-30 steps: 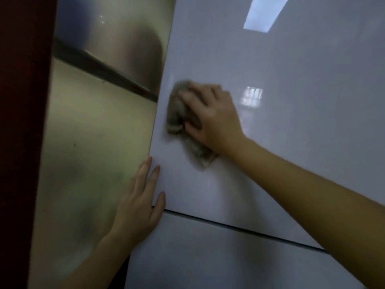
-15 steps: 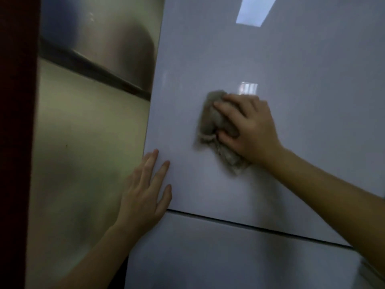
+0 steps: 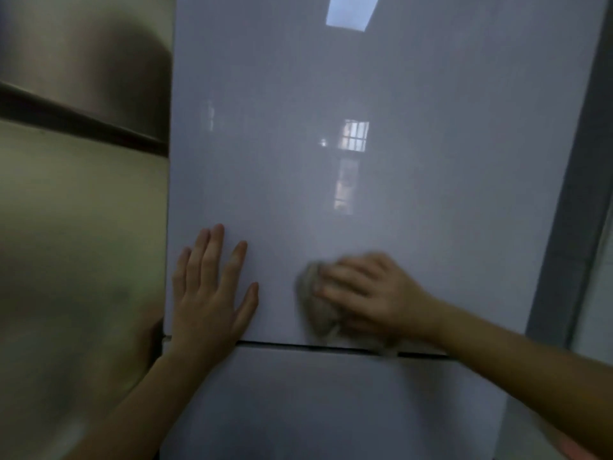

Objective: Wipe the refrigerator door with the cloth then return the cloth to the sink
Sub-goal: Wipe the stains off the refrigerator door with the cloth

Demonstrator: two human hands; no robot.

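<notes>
The glossy pale grey refrigerator door fills most of the view. My right hand presses a crumpled grey-brown cloth flat against the door's lower part, just above the dark seam between the upper and lower doors. The hand and cloth are blurred by motion. My left hand lies flat with fingers spread on the door near its left edge, holding nothing. The sink is out of view.
The refrigerator's brushed metal side panel runs along the left, crossed by a dark band. A grey frame or wall edge stands to the right of the door. The lower door sits below the seam.
My right hand has slid the cloth down and to the right, to the door's lower edge. The view has turned to face the door. My left hand now rests fully on the door front.
</notes>
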